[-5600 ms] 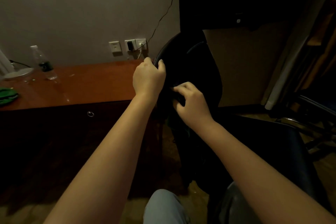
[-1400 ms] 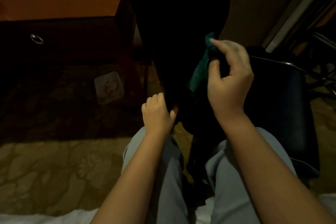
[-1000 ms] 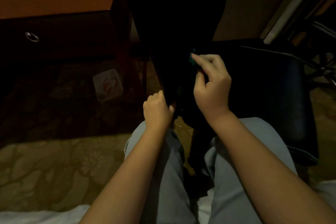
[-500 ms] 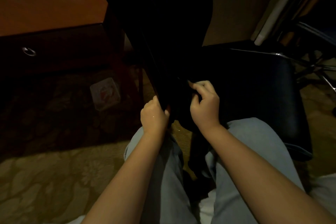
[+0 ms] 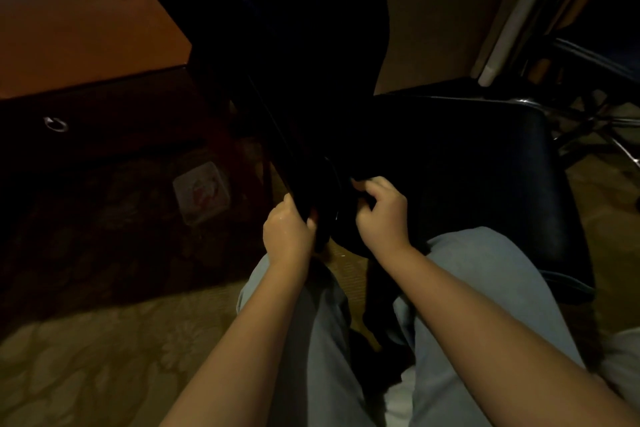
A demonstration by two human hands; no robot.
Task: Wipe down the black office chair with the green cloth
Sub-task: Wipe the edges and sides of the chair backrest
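Filling the middle of the view, one black office chair stands close in front of the seated person, its tall backrest rising between the two arms and its padded seat spreading to the right, with the low end of the backrest down between the knees. Two bare hands are on it. The left hand has its grip closed round the thin left edge of the backrest near the bottom, fingers wrapped over the rim. The right hand sits just beside it, at the crease where backrest meets seat, fingers curled and pressed into the dark. Whether that grip holds anything I cannot tell, and the green cloth cannot be made out in the shadow. Below the hands lie two legs in pale blue trousers. To the left, one reddish wooden tabletop ends at a corner touching or just behind the chair, with one metal ring pull on the drawer front beneath. On the patterned carpet lies one clear square packet with a red mark, too blurred to read. Chrome legs show at the far right.
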